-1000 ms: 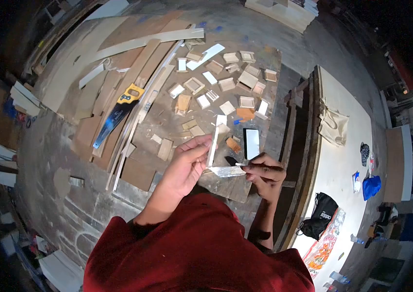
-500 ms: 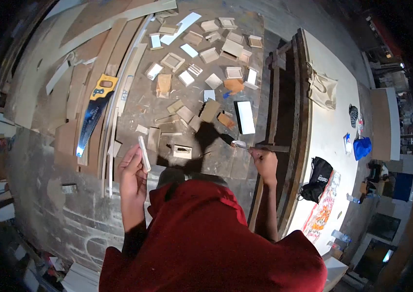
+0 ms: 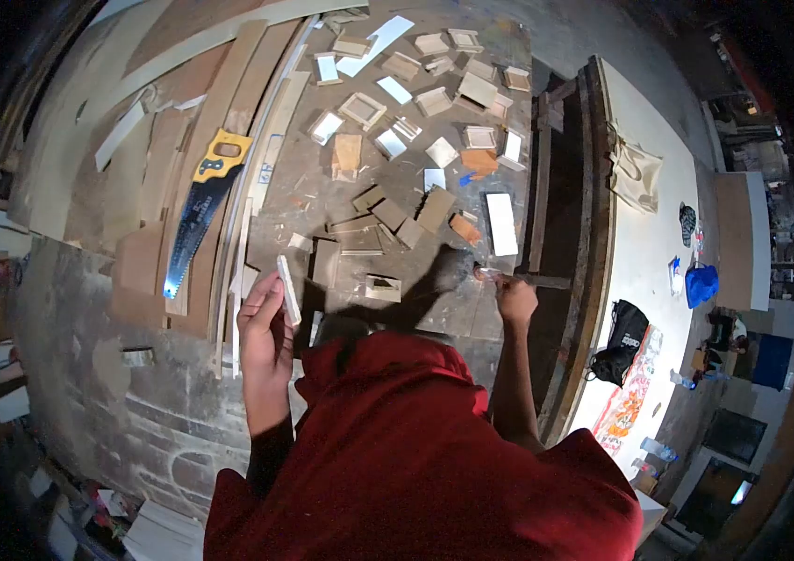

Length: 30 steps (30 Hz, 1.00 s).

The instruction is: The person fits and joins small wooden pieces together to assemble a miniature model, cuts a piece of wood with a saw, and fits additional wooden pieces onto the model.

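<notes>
The left hand (image 3: 264,327) pinched a thin wood strip (image 3: 289,292) by the near left corner of the board (image 3: 481,316). It looked light and stiff, best held mid-length. The right hand (image 3: 516,299) gripped a small blurred thing (image 3: 486,273).

Dk. red top (image 3: 415,458), loose w/ soft folds, worn w/ bare hands (image 3: 263,320) & bare forearms (image 3: 513,388).
</notes>
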{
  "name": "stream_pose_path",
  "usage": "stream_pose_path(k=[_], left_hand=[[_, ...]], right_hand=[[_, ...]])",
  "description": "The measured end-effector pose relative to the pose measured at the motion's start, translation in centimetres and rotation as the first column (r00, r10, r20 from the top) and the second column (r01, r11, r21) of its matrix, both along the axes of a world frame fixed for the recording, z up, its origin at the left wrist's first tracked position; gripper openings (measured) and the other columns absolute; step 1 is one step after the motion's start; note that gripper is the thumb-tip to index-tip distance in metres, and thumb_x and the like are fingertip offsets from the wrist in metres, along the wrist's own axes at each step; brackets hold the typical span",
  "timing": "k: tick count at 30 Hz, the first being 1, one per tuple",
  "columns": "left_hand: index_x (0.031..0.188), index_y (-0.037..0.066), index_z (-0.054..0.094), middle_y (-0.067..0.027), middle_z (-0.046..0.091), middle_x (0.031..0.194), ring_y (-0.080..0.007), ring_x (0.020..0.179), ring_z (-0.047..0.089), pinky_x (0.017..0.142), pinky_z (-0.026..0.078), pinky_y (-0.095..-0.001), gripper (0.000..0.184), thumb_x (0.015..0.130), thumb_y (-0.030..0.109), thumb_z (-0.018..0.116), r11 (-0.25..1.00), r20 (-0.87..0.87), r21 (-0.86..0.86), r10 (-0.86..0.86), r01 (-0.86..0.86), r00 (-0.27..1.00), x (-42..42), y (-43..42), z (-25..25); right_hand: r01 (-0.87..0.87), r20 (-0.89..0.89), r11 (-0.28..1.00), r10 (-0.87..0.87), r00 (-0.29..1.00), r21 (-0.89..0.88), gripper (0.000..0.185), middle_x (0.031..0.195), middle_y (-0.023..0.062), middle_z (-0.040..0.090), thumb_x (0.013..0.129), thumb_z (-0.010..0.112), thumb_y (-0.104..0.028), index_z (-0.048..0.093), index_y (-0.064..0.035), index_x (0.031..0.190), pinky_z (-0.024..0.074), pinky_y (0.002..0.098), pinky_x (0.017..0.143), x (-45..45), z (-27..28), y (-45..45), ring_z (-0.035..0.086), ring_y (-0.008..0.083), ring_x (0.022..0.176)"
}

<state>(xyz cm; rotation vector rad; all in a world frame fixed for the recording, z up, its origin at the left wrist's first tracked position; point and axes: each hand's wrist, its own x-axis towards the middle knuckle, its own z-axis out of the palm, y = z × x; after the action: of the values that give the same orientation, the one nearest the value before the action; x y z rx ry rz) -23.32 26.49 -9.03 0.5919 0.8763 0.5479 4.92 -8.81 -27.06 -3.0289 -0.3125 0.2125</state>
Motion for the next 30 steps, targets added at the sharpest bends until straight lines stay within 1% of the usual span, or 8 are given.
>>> stream_pose_path(k=[3,5,8,15,17,20,22,30], left_hand=[[0.116,-0.001,0.065,-0.0039,0.07,0.096,-0.0074,0.074,0.064,0.064,0.052,-0.0213,0.024,0.094,0.009,0.062,1.0,0.019,0.004,-0.015,0.015,1.0,-0.4,0.8,-0.2],[0.115,-0.001,0.066,-0.0042,0.07,0.095,-0.0062,0.072,0.061,0.063,0.049,-0.0203,0.023,0.094,0.008,0.064,1.0,-0.026,0.017,0.006,-0.006,1.0,0.0,1.0,-0.3],[0.11,0.001,0.068,-0.0042,0.07,0.095,-0.0059,0.079,0.062,0.065,0.047,-0.0192,0.02,0.091,0.005,0.068,0.981,-0.12,0.191,-0.022,0.045,0.993,1.1,1.0,-2.4],[0.102,0.0,0.07,-0.0067,0.071,0.087,-0.0102,0.069,0.061,0.06,0.047,-0.0238,0.013,0.091,0.007,0.069,0.504,-0.286,0.718,-0.416,0.48,0.863,6.8,1.6,-11.8],[0.097,0.002,0.071,-0.0126,0.069,0.08,-0.0192,0.068,0.065,0.06,0.049,-0.03,0.011,0.087,0.006,0.07,0.062,-0.466,0.819,-0.509,0.571,0.723,9.0,1.6,-12.0],[0.095,0.001,0.07,-0.0127,0.064,0.078,-0.0192,0.07,0.062,0.068,0.049,-0.0322,0.011,0.085,0.003,0.068,-0.12,-0.54,0.79,-0.6,0.601,0.59,11.4,1.5,-12.0],[0.094,0.0,0.065,-0.0125,0.062,0.077,-0.0202,0.07,0.061,0.068,0.049,-0.0324,0.01,0.085,0.002,0.068,-0.059,-0.519,0.775,-0.628,0.629,0.58,12.5,1.0,-12.1],[0.094,0.001,0.047,-0.0132,0.057,0.077,-0.0257,0.073,0.06,0.068,0.047,-0.0366,0.03,0.078,-0.001,0.071,-0.048,-0.545,0.731,-0.641,0.68,0.54,13.8,0.6,-12.2]], right_hand=[[-0.148,0.402,0.983,0.18,0.898,-0.11,0.043,0.098,0.0141,0.068,0.082,0.073,-0.044,0.072,-0.0142,0.114,0.0528,0.0462,0.076,-0.9,1.7,-0.1,0.063,0.0351,0.094],[-0.061,0.345,0.993,0.093,0.934,-0.104,0.053,0.109,0.0136,0.063,0.082,0.073,-0.045,0.066,-0.0098,0.122,0.05,0.0457,0.083,-2.2,5.6,2.5,0.057,0.0354,0.105],[-0.253,0.373,0.93,0.142,0.917,0.266,0.043,0.099,0.0165,0.067,0.087,0.074,-0.032,0.068,-0.0039,0.119,0.0508,0.0405,0.081,-2.0,5.9,4.6,0.063,0.0298,0.092],[0.07,-0.209,0.482,0.24,0.948,0.873,0.021,0.097,0.0152,0.072,0.089,0.071,-0.015,0.074,-0.0042,0.106,0.0531,0.0338,0.077,-3.4,4.4,14.3,0.069,0.0259,0.084],[0.093,-0.256,0.435,0.332,0.908,0.895,0.021,0.097,0.0149,0.072,0.088,0.072,-0.014,0.074,-0.0061,0.107,0.053,0.0333,0.077,-3.7,6.5,16.6,0.069,0.0253,0.083],[-0.335,0.03,0.373,0.629,0.777,0.865,0.022,0.094,0.0134,0.073,0.081,0.077,-0.013,0.076,-0.0089,0.103,0.0533,0.0326,0.074,-3.0,8.2,18.3,0.069,0.0243,0.079],[-0.577,0.108,0.363,0.774,0.624,0.731,0.021,0.091,0.0115,0.073,0.076,0.079,-0.012,0.077,-0.0094,0.097,0.0535,0.034,0.07,-2.3,7.3,18.6,0.069,0.0249,0.076],[-0.523,-0.122,0.495,0.797,0.592,0.694,0.009,0.083,0.0114,0.072,0.076,0.076,-0.016,0.076,-0.0095,0.082,0.0523,0.0381,0.065,-1.3,5.0,18.4,0.068,0.0286,0.072]])
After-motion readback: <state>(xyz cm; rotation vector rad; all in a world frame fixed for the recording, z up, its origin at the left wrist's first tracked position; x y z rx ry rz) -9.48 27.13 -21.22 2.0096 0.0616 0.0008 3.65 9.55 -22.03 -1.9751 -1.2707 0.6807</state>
